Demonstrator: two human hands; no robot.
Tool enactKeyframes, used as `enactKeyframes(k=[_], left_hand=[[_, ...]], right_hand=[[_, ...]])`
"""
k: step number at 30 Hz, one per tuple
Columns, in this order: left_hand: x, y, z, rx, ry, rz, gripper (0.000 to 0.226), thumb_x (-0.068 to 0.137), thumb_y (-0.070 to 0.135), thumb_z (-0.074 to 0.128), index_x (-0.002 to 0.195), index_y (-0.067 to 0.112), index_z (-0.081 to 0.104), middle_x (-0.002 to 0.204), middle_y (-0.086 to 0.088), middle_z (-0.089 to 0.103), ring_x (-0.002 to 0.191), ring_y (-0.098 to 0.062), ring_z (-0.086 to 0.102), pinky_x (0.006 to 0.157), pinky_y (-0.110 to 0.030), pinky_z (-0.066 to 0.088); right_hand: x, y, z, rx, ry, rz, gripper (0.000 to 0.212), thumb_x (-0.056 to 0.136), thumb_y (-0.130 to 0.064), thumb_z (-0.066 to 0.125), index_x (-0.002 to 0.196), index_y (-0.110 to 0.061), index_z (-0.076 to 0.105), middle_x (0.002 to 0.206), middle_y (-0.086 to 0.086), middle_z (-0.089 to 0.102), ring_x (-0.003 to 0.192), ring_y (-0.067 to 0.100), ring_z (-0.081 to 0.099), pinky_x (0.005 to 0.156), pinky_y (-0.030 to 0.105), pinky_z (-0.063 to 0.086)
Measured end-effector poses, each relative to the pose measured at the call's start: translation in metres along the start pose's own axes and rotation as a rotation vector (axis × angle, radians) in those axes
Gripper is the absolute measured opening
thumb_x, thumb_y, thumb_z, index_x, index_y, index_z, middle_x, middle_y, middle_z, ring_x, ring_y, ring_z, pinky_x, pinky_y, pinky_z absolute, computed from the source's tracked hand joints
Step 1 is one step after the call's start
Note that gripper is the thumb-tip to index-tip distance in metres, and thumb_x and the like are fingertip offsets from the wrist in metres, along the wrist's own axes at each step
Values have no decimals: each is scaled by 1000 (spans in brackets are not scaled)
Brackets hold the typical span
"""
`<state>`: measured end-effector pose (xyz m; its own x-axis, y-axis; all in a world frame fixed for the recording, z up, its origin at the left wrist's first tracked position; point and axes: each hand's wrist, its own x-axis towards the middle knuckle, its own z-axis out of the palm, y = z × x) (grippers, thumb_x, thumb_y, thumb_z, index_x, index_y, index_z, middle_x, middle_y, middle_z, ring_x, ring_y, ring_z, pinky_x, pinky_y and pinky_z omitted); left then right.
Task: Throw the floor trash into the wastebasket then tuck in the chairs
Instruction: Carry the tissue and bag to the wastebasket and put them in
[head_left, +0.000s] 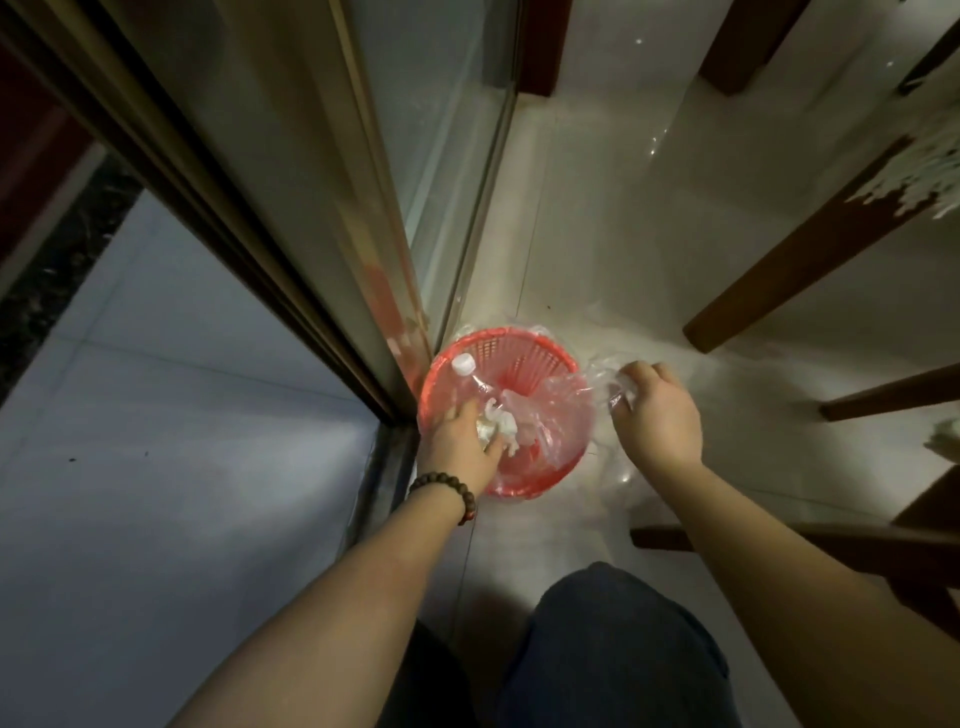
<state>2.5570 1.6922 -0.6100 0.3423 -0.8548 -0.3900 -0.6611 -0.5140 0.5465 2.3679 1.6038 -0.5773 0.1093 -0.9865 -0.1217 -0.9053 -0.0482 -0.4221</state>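
A red plastic wastebasket (524, 353) with a clear liner bag (563, 402) stands on the pale floor beside a glass sliding door. My left hand (460, 447), a bead bracelet on its wrist, reaches into the basket and holds crumpled white paper trash (498, 428). A clear plastic bottle with a white cap (464, 365) lies against the basket's left rim. My right hand (657, 410) grips the liner's edge just outside the right rim. Dark wooden chair legs (795, 260) stand to the right.
The glass door and its metal track (363, 291) run close along the basket's left side. More chair legs (883, 397) and a rail (779, 543) crowd the right. My knee in dark trousers (613, 639) is below the basket. A white fringed cloth (935, 166) hangs at upper right.
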Motion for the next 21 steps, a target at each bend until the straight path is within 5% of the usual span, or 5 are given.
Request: enactKeyframes(k=[6,12,16,21], left_hand=[[11,-21,-7,-105,203,61,48,91,35,54,133,15,44,133,-9,51,118,-27,51,93,-38,47],[11,-41,-12,-125,252,47,48,90,31,54,135,16,45,135,-9,49,119,-28,51,96,-38,46],[11,-46,-10,-120,254,52,47,90,33,54,134,18,45,131,-7,52,114,-27,54,92,-37,48],[10,-47,-11,-121,239,51,46,90,31,53,134,19,44,130,-7,52,111,-27,55,90,-37,49]], right_hand=[[36,-29,53,-21,-36,-207,21,88,-11,48,105,-8,61,98,13,57,83,36,56,67,35,44],[58,-39,115,-69,-255,-199,31,95,-13,36,117,-7,57,126,16,56,103,34,57,85,35,44],[55,-39,136,-176,-391,-229,39,92,-8,46,131,-7,47,137,16,45,110,32,56,97,40,48],[56,-46,100,-233,-553,-301,90,77,-21,75,148,-13,20,146,19,35,123,32,48,103,38,40]])
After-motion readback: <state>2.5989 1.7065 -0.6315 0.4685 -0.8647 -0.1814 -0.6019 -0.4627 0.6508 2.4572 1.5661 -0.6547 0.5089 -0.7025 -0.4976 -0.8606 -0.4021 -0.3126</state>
